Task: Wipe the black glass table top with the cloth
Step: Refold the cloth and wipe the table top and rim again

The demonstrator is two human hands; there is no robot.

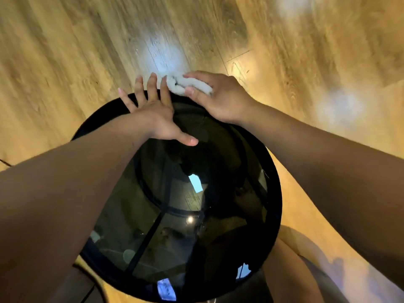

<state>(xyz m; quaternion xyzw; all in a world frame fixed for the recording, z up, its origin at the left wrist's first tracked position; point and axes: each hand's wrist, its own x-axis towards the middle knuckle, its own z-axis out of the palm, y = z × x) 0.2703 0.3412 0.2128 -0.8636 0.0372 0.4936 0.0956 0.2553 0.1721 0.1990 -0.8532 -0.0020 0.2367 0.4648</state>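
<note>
A round black glass table top (218, 162) fills the lower middle of the view, with a dark rim and frame bars showing through the glass. At its far edge my right hand (220, 99) is closed on a bunched white cloth (185, 85), which rests on the rim. Beside it my left hand (153, 110) lies flat on the far rim, fingers spread and reaching past the edge, thumb pointing right over the glass. It holds nothing. Both forearms stretch across the table from the near side.
Light wooden plank floor (87, 51) surrounds the table on all sides, with bright light patches on it. Reflections of lights and windows show in the glass. My legs (295, 270) are at the lower right, next to the table's near edge.
</note>
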